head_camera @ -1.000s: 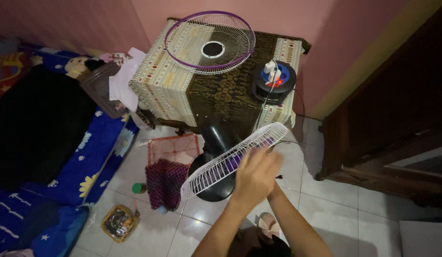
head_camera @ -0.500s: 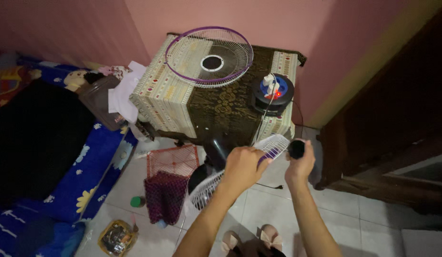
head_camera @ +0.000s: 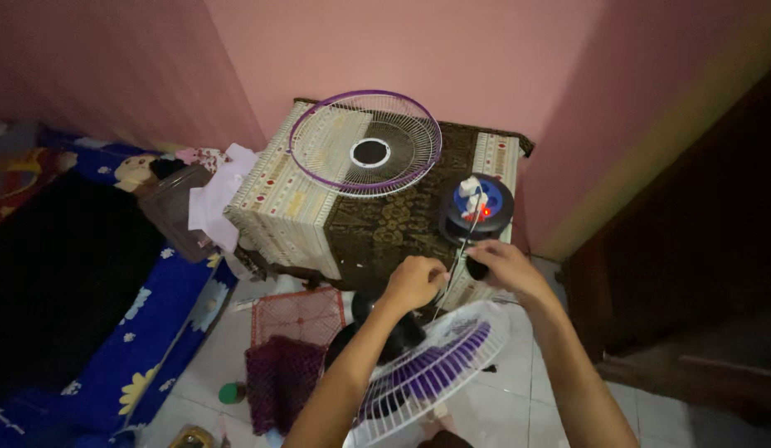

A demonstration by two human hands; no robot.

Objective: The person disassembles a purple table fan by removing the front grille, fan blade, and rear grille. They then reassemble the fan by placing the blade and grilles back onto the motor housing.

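My left hand point(head_camera: 414, 282) is curled into a fist above the standing fan point(head_camera: 435, 369), which has a white rear grille and purple blades and tilts below both forearms. I see nothing inside the fist. Close to its right, my right hand point(head_camera: 505, 270) grips a small black knob point(head_camera: 476, 270). A thin white cord point(head_camera: 448, 278) hangs between the two hands. The fan's front grille point(head_camera: 364, 153), white wire with a purple rim, lies flat on the cloth-covered table point(head_camera: 286, 207) beyond my hands.
A black and blue cable reel point(head_camera: 476, 207) with a red light sits on the table's right end. A red mesh basket point(head_camera: 298, 315) and dark cloth point(head_camera: 277, 377) lie on the tiled floor at left. Blue bedding point(head_camera: 178, 323) is farther left, a dark wooden cabinet point(head_camera: 692, 274) at right.
The view has tilted up. My left hand has let go of the fan's grille rim and both hands have risen toward the table edge; the fan now sits lower, facing up.
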